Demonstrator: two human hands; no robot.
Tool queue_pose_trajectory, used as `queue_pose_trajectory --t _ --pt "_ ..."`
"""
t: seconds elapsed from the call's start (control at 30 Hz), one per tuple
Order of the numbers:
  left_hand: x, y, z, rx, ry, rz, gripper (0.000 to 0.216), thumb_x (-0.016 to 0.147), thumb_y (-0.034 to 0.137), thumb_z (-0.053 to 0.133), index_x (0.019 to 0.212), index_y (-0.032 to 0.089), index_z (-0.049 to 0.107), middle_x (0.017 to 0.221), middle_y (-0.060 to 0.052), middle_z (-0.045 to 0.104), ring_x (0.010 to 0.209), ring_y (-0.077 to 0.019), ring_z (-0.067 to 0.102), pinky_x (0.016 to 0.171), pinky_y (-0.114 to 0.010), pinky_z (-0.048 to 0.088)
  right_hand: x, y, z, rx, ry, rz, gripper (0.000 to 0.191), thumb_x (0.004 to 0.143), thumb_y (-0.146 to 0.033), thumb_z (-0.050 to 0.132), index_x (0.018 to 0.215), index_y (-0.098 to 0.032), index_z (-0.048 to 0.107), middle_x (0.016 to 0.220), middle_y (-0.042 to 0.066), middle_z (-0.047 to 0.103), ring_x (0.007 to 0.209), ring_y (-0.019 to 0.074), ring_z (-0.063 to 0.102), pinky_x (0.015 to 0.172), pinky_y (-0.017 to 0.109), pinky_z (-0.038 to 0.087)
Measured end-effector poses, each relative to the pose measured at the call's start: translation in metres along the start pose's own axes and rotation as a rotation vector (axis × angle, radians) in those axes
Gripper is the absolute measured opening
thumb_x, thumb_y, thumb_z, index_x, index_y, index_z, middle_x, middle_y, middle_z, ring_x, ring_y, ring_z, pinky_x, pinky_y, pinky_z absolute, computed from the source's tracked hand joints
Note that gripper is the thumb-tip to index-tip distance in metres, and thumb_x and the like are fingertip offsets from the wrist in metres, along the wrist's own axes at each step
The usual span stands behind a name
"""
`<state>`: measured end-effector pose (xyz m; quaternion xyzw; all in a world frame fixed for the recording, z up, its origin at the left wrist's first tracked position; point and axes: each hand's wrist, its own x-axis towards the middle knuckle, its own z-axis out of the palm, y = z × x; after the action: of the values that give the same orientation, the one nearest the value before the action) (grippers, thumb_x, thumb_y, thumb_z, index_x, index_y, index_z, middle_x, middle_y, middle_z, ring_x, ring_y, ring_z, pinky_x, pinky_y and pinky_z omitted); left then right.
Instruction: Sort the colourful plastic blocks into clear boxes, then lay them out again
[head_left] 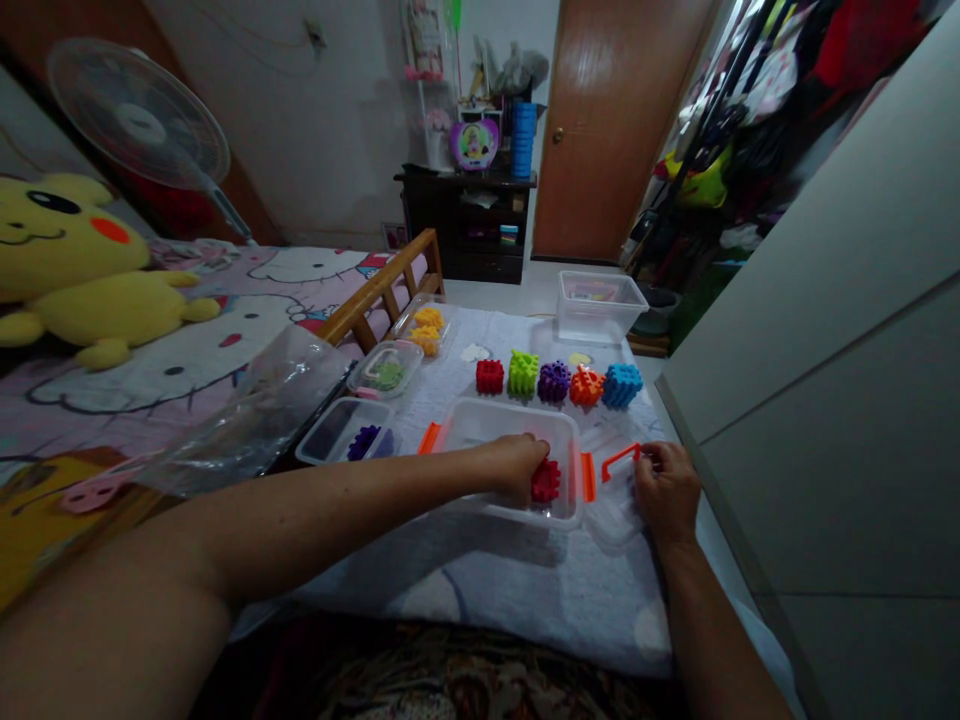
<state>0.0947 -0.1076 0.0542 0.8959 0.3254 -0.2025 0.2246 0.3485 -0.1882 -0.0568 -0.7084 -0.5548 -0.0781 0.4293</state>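
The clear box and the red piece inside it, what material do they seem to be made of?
The clear box looks like thin, glossy, see-through plastic: the cloth shows through its walls. The red piece, at the left hand, seems hard moulded plastic, opaque, with toothed edges; dim light hides its sheen.

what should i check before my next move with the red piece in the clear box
1. The red piece is inside the clear box: ok.
2. Grip of the left hand on it: cannot tell, the fingers hide the contact.
3. The lid is off, beside the box, under the right hand: ok.
4. The box's orange latches swung open: ok.
5. The coloured blocks are in a row behind the box, apart from it: ok.
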Motion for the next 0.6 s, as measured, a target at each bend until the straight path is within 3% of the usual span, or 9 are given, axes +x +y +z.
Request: queue_pose_trajectory --t 0.2,0.33,0.47,0.53,0.6 --pt "-0.008 0.001 -0.001 -0.026 0.025 0.0 0.073 0.059 0.037 0.083 0.124 0.019 0.054 0.13 -0.016 0.06 0.11 -0.0305 0.064 0.085 -0.034 0.054 0.001 -0.003 -0.001 -0.008 -0.001 -0.02 0.009 0.079 -0.02 0.05 0.079 -0.02 0.059 0.079 0.004 0.058 0.072 0.0183 0.056 0.07 0.032 0.047" --pt "-0.036 -0.003 -0.036 0.019 0.054 0.042 0.067 0.068 0.043 0.079 0.126 0.019 0.056 0.131 -0.015 0.062 0.112 -0.0289 0.063 0.088 -0.035 0.051 0.001 0.0 -0.001 0.001 -0.011 -0.029 0.01 0.08 -0.021 0.05 0.08 -0.019 0.06 0.081 0.005 0.059 0.073 0.0181 0.057 0.07 0.031 0.047" --pt "-0.053 -0.035 -0.088 0.069 0.143 0.016 0.033 0.086 0.032 0.061 0.117 0.02 0.064 0.115 -0.007 0.072 0.099 -0.0211 0.066 0.082 -0.029 0.049 0.0 0.002 0.001 0.005 -0.019 -0.029 0.011 0.081 -0.021 0.05 0.081 -0.019 0.061 0.083 0.005 0.061 0.074 0.0185 0.058 0.071 0.032 0.047" --pt "-0.046 -0.061 -0.103 0.123 0.28 -0.093 0.032 0.089 0.03 0.056 0.118 0.019 0.063 0.114 -0.007 0.071 0.102 -0.0205 0.066 0.084 -0.028 0.048 0.0 0.003 0.001 0.003 -0.023 -0.027 0.012 0.081 -0.022 0.05 0.082 -0.019 0.061 0.082 0.005 0.061 0.074 0.0187 0.058 0.072 0.032 0.048" --pt "-0.029 -0.088 -0.106 0.152 0.396 -0.171 0.04 0.087 0.028 0.059 0.125 0.018 0.059 0.128 -0.01 0.065 0.114 -0.0214 0.062 0.091 -0.027 0.046 -0.001 0.003 0.001 0.002 -0.028 -0.025 0.012 0.082 -0.022 0.05 0.081 -0.019 0.061 0.082 0.005 0.061 0.074 0.0189 0.058 0.072 0.032 0.048"
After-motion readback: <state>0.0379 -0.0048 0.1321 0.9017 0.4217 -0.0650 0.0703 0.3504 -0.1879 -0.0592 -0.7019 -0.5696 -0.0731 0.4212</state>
